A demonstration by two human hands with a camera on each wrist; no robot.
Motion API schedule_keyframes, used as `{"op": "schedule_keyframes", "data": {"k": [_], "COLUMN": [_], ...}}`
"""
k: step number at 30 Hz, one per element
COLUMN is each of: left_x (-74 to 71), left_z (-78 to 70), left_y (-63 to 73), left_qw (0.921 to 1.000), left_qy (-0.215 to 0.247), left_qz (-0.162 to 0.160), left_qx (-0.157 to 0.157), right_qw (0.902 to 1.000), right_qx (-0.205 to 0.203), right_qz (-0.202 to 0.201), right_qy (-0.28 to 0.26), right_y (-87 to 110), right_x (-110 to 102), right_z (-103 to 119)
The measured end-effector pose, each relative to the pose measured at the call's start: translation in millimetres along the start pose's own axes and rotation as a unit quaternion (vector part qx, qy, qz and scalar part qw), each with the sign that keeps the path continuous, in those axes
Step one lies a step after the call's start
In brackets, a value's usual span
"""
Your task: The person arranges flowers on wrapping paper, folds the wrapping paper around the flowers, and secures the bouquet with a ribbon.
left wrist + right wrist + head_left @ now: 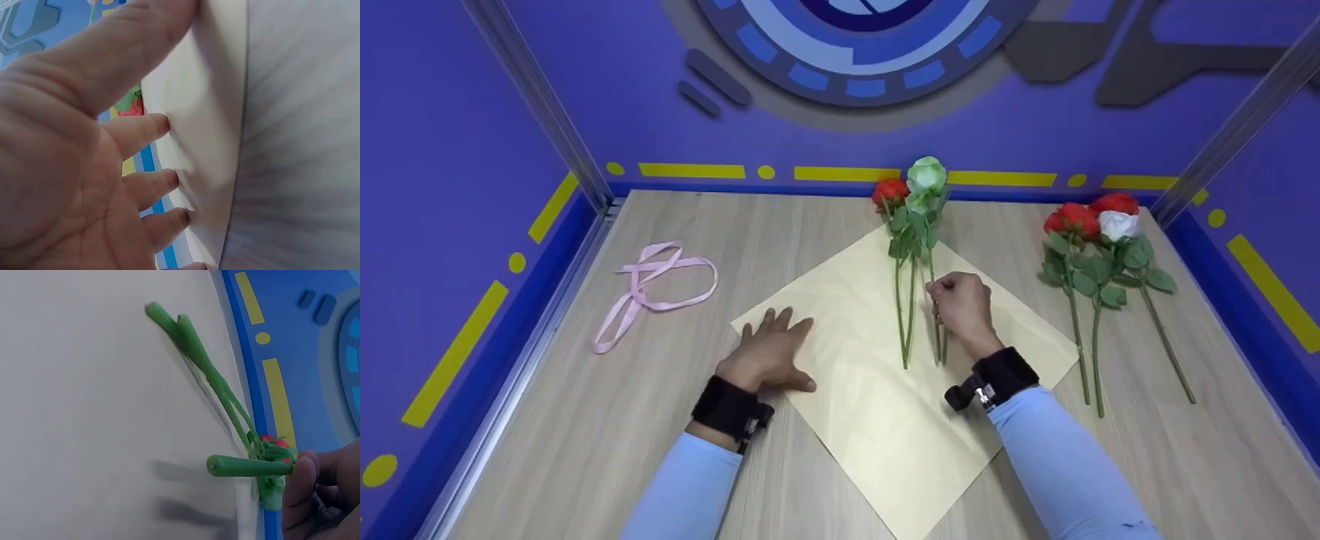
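A square sheet of cream wrapping paper [855, 405] lies cornerwise on the table. My left hand [769, 352] rests spread on its left corner, with fingertips [160, 124] touching the paper in the left wrist view. My right hand [960, 304] pinches the green stem [247, 467] of a pale green rose between thumb and finger; the stem is raised off the paper. Beside it, a red rose [890, 193] and another pale green rose [928, 174] lie at the paper's far corner, their two stems [906, 330] crossing near the lower ends. Which green bloom belongs to the held stem is unclear.
A loosely looped pink ribbon [660, 304] lies on the left of the table. To the right are red roses [1072, 221] and a white rose [1119, 224] with long stems. Blue panels [810, 142] enclose the back and sides.
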State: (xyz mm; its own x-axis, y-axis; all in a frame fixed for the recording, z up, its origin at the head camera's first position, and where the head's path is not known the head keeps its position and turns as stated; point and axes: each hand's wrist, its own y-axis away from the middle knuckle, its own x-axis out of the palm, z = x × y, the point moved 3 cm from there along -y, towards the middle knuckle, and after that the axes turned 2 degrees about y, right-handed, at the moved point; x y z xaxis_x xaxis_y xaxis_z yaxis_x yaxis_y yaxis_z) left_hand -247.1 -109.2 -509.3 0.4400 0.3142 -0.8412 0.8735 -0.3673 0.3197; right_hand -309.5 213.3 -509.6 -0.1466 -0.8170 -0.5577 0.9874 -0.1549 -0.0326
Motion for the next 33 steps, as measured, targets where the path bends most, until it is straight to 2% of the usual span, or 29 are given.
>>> {"op": "schedule_keyframes", "data": {"k": [6, 10, 15, 24, 33], "left_x": [0.6, 1.1, 0.3, 0.9, 0.5], "left_z": [0.0, 0.7, 0.6, -0.3, -1.4], "left_y": [0.2, -0.3, -0.9, -1.7, 0.2], "left_qw": [1.0, 1.0, 1.0, 1.0, 0.9999], "left_qy": [-0.003, -0.006, -0.002, 0.0, 0.015], "left_qz": [-0.005, -0.005, -0.006, -0.004, -0.007], "left_qx": [0.003, 0.002, 0.003, 0.004, 0.003], "right_qw": [0.9996, 0.9991, 0.9991, 0.9972, 0.9979], "right_qx": [-0.011, 0.003, 0.021, 0.009, 0.009], "right_qz": [0.007, 0.015, 0.027, 0.027, 0.042], "right_qy": [0.024, 0.038, 0.026, 0.069, 0.048], "right_y": [2.1, 0.8, -1.5, -0.8, 2.0], "right_x": [11.7, 16.3, 20.1, 22.9, 23.0], "right_z": [3.9, 0.1, -6.8, -8.9, -4.6]}}
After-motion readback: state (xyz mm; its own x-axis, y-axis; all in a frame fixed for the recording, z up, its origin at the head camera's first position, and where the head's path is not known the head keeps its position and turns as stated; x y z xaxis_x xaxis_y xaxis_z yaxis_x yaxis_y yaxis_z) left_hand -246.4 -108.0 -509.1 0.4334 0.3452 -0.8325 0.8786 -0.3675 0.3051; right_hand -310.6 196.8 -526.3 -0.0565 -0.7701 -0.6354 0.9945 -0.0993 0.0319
